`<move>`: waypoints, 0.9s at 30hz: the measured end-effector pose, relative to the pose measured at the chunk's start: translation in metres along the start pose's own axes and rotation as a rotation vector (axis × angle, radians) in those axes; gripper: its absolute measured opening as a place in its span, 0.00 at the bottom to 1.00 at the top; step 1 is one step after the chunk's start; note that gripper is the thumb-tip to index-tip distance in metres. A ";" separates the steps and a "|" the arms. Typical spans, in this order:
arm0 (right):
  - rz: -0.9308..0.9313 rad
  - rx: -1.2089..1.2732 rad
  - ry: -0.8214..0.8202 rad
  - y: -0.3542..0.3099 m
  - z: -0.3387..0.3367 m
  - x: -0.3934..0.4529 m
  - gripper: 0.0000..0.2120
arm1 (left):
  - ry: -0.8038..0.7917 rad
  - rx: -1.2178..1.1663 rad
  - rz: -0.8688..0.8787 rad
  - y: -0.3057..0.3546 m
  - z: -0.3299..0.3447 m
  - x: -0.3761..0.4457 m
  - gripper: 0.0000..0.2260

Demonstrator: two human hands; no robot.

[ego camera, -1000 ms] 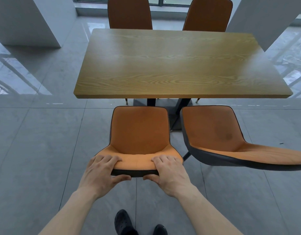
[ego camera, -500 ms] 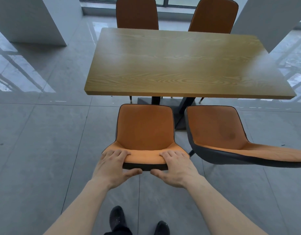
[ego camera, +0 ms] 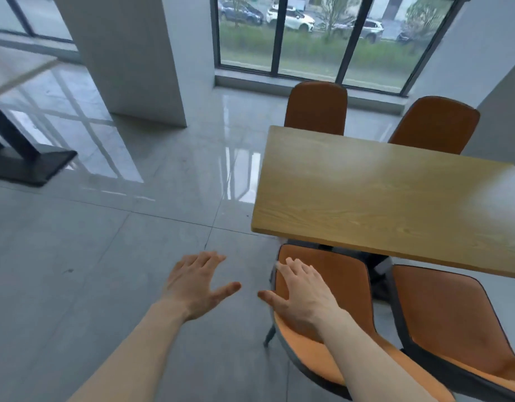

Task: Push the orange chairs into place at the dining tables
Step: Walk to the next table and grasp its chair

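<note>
A wooden dining table (ego camera: 381, 195) fills the right side. Two orange chairs stand on its near side: the left one (ego camera: 340, 288) with its seat partly under the table edge, the right one (ego camera: 447, 320) beside it. Two more orange chairs, one (ego camera: 315, 108) and another (ego camera: 434, 126), stand at the far side. My left hand (ego camera: 195, 285) hovers open over the bare floor, left of the near left chair. My right hand (ego camera: 301, 288) is open too, fingers spread, above that chair's backrest edge; I cannot tell if it touches it.
A white pillar (ego camera: 134, 59) rises at the back left. The black base of another table (ego camera: 21, 163) sits at the far left. Large windows (ego camera: 308, 36) line the back wall. Glossy grey tiled floor (ego camera: 90, 256) spreads to the left.
Both hands have let go of the near left chair's backrest and opened. The view has swung up and left, so the table now lies to the right.
</note>
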State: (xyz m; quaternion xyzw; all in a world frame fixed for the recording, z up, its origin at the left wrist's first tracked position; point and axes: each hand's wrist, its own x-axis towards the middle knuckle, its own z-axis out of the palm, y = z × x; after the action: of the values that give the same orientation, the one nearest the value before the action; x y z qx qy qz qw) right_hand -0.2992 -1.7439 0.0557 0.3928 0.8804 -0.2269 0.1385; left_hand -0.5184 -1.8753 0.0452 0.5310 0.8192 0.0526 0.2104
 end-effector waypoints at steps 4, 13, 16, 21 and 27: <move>-0.124 -0.028 0.045 -0.088 -0.037 0.076 0.48 | 0.077 -0.012 -0.103 -0.079 -0.069 0.023 0.38; -0.217 -0.088 0.066 -0.186 -0.107 0.260 0.47 | 0.156 -0.017 -0.181 -0.201 -0.163 0.147 0.40; -0.215 -0.068 0.081 -0.199 -0.137 0.340 0.49 | 0.175 0.001 -0.185 -0.228 -0.201 0.218 0.40; -0.213 -0.043 0.138 -0.212 -0.220 0.466 0.50 | 0.188 0.037 -0.197 -0.261 -0.280 0.342 0.41; -0.179 -0.040 0.170 -0.211 -0.304 0.589 0.48 | 0.196 0.034 -0.149 -0.279 -0.351 0.486 0.39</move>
State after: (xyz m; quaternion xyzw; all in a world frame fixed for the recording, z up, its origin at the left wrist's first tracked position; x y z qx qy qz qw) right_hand -0.8629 -1.3436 0.1294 0.3278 0.9247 -0.1867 0.0501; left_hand -1.0644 -1.5140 0.1369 0.4646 0.8737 0.0746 0.1236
